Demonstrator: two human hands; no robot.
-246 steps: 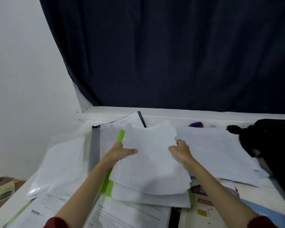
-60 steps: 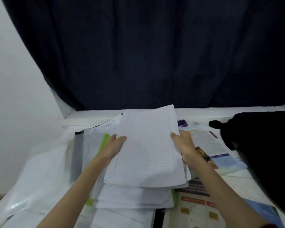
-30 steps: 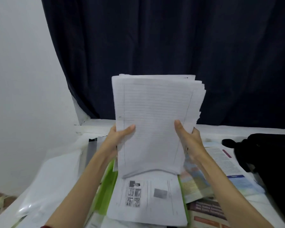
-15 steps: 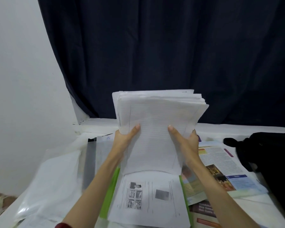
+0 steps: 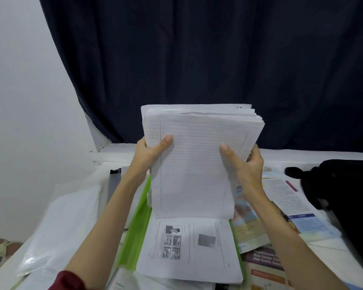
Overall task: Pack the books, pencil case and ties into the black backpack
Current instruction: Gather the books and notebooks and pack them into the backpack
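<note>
Dark curtain (image 5: 197, 59) hangs across the far side; a white wall (image 5: 19, 101) stands at left. Below them a cluttered tabletop (image 5: 331, 244) carries loose papers and printed matter.

Both hands hold a thick stack of lined sheets (image 5: 195, 170) upright at centre, its bottom edge resting on a printed page (image 5: 189, 248). Left hand (image 5: 148, 153) grips the left edge, thumb across the front sheet. Right hand (image 5: 244, 164) grips the right edge likewise, fingers curled behind. My judgement: the stack stands on end so its edges can be tapped square before packing.

The printed page lies on a green folder (image 5: 136, 231), which shows along its left side. It bears small black-and-white pictures; its text is too small to read. An open textbook (image 5: 287, 208) lies just right of the stack, partly under the right forearm. Its print cannot be read. A purple cover (image 5: 264, 260) at near right carries pale lettering, too blurred to make out. A clear plastic sleeve (image 5: 57, 227) holding papers lies at left.

The black backpack (image 5: 348, 195) sits at the right edge of the tabletop, well apart from the stack. Whether it is open cannot be told. No pencil case or ties are visible. By my estimate, packing has not yet begun.
</note>
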